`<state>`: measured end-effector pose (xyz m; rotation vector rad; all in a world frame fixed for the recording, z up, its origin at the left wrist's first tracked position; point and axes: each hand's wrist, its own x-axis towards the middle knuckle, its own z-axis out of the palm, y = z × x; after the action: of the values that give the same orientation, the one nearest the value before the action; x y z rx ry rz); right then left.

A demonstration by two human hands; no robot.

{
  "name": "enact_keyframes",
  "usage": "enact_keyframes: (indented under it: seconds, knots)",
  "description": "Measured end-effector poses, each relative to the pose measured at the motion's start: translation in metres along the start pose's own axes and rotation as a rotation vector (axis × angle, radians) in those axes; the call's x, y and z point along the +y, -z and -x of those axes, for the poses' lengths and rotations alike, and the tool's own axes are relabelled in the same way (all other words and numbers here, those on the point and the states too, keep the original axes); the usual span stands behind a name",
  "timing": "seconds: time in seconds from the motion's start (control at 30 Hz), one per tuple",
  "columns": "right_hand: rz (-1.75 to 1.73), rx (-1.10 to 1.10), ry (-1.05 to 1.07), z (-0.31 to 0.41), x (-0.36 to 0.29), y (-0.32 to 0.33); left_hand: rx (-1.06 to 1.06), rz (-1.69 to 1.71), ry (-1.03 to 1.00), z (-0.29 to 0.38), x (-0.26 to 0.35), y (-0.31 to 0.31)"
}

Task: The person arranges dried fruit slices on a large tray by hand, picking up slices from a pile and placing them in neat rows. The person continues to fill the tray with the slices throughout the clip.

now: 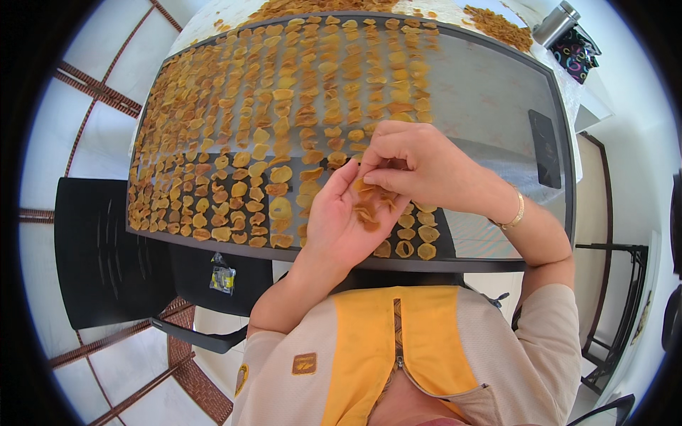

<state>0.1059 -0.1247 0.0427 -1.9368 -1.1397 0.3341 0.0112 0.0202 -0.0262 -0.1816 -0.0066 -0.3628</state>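
Observation:
My left hand [341,223] is turned palm up and cups several thin, amber dried slices [367,213]. Over that palm, my right hand [415,165] pinches a dried slice [363,185] between thumb and fingers. Both hands are above a large dark-framed panel [485,106] with a smooth, see-through surface. Rows of similar dried slices [282,96] cover its left and middle parts in columns running away from me. Near the front edge, a few short columns of slices [426,233] show to the right of my left wrist. My forearms and hands hide some of the rows.
A flat black rectangular object [544,149] lies at the panel's right side. Behind the panel are heaps of loose slices [325,6], a steel flask [557,24] and a patterned black bag [575,56]. A black chair [106,250] stands left, with a small plastic packet [222,279] on its seat.

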Motion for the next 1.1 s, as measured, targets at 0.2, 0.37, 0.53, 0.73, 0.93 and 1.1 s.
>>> enact_keyframes:
  seconds: [0.2,0.37,0.53,0.73,0.93,1.1]
  knots:
    - [-0.394,0.082,-0.283,-0.001,0.004,0.025,0.13,-0.033,-0.045,0.001,-0.003,-0.016]
    - [0.189,0.467,-0.12,-0.023,0.089,0.071,0.16,-0.026,-0.039,0.005,0.0,-0.017]
    - [0.725,0.552,0.061,-0.016,0.173,0.093,0.167,-0.041,-0.024,0.006,0.0,-0.02]
    - [0.735,0.461,0.139,0.0,0.185,0.09,0.171,-0.063,-0.036,0.007,0.002,-0.021]
    - [0.538,0.536,-0.082,-0.002,0.179,0.092,0.172,-0.043,-0.005,0.004,0.0,-0.018]
    - [0.531,0.531,-0.008,-0.013,0.197,0.093,0.16,-0.055,0.003,0.005,0.001,-0.017]
